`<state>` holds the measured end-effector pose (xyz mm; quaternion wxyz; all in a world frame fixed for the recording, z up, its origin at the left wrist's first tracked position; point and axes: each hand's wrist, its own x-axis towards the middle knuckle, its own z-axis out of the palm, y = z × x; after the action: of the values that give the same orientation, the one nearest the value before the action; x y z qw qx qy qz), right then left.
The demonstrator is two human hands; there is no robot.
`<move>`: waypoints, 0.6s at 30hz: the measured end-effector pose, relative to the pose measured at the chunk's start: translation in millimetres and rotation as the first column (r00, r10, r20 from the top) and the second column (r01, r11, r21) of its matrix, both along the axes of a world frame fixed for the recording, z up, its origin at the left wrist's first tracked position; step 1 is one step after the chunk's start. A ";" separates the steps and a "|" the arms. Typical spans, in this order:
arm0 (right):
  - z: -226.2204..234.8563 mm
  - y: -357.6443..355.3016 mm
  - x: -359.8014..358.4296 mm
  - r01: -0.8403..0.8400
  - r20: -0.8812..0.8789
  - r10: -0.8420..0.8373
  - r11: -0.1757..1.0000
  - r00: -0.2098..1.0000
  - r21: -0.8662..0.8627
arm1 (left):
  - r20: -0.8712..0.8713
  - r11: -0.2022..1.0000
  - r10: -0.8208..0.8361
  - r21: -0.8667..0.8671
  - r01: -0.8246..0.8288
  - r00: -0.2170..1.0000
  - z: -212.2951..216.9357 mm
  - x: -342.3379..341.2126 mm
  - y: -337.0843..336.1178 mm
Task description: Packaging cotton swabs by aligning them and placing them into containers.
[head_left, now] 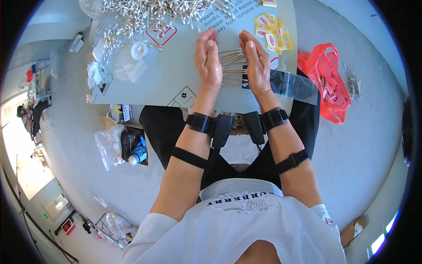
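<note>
Small batch of cotton swabs point(232, 71) lying roughly side by side between the palms, near edge of tabletop point(176, 66), right of middle; left hand point(208, 64) and right hand point(256, 64) upright at either end, fingers extended and unclenched, firmness of contact with the swab ends not tellable. Gathering looks done, lining-up partly so: sticks farther from near edge slant, nearer ones run straighter, gaps between. Much apparently left: big loose heap point(154, 17) toward far edge, yellow packets point(273, 33) by right edge, clear plastic sleeve point(290, 86) overhanging near right corner, seemingly unfilled.
</note>
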<state>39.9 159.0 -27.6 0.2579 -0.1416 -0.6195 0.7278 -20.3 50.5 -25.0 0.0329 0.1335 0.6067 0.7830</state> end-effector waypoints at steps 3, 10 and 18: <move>0.8 -8.0 7.4 0.083 -0.057 -0.097 0.974 0.994 -0.210 | 0.036 1.000 -0.024 0.016 0.024 0.999 3.5 3.5 0.1; 8.6 6.4 42.0 0.154 -0.007 -0.162 0.948 0.987 -0.280 | -0.418 0.401 -0.420 -0.882 -0.248 0.806 23.4 54.9 -26.1; 9.6 2.4 43.7 0.143 0.030 -0.140 0.951 0.990 -0.274 | -0.312 0.201 -0.529 -0.949 -0.241 0.789 13.3 26.0 -24.5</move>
<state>83.6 161.4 -18.0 0.2839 -0.2239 -0.5019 0.7857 5.6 26.1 -11.7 -0.0012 0.3773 0.9164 0.1336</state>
